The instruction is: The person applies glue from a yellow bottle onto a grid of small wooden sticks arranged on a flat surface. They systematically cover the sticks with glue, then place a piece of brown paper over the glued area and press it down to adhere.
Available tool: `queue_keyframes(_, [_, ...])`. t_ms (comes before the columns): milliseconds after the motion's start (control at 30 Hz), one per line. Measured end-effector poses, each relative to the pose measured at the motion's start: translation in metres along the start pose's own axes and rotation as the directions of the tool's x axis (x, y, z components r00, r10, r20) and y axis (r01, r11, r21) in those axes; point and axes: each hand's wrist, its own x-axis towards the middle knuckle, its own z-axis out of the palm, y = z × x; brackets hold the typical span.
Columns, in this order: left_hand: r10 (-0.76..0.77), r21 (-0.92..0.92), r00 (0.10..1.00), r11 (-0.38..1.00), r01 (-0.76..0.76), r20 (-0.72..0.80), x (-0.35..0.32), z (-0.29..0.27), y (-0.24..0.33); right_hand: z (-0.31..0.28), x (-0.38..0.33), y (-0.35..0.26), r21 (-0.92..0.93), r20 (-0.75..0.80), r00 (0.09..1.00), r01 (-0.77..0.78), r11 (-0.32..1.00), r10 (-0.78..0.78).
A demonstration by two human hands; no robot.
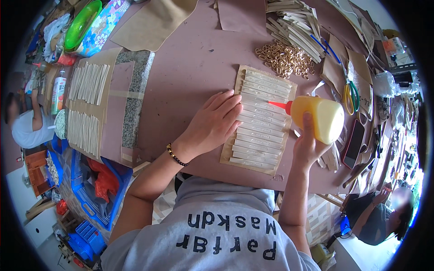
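My right hand is wrapped round a squeeze bottle of pale yellow liquid, which lies tilted with its red nozzle pointing left. The nozzle tip is over a row of flat pale strips, side by side on a tan board. Wavy lines of a clear, glue-like liquid run along the strips. My left hand rests with fingers stretched out on the board's left edge, the fingertips at the strip ends. It holds nothing. A beaded bracelet circles my left wrist.
Beyond the board lie a heap of gold-coloured metal rings and a pile of loose strips. Scissors and a phone are at the right. Another strip-covered board is at the left, above a blue basket. Two other people sit at the sides.
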Motion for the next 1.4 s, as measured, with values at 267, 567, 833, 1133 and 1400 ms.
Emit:
queue_keyframes(267, [-0.015, -0.028, 1.000, 1.000, 0.014, -0.023, -0.001, 0.000, 0.001, 0.030, -0.002, 0.000, 0.044, 0.096, 0.993, 0.059, 0.997, -0.063])
queue_keyframes(567, [-0.026, -0.062, 1.000, 0.998, 0.025, -0.017, -0.002, 0.000, 0.000, 0.046, -0.005, -0.007, 0.010, 0.123, 0.987, 0.106, 0.994, -0.107])
queue_keyframes(833, [-0.034, -0.077, 0.999, 0.996, 0.033, -0.013, -0.002, 0.000, 0.000, 0.053, -0.009, -0.012, -0.038, 0.161, 0.975, 0.160, 0.986, -0.152])
queue_keyframes(1133, [-0.029, -0.060, 0.999, 0.998, 0.028, -0.014, -0.002, 0.003, -0.001, 0.050, -0.010, -0.019, -0.077, 0.182, 0.972, 0.168, 0.983, -0.151])
queue_keyframes(1400, [-0.033, -0.051, 0.999, 0.998, 0.032, -0.023, -0.004, 0.005, -0.001, 0.032, -0.003, -0.016, -0.187, 0.203, 0.970, 0.174, 0.967, -0.135])
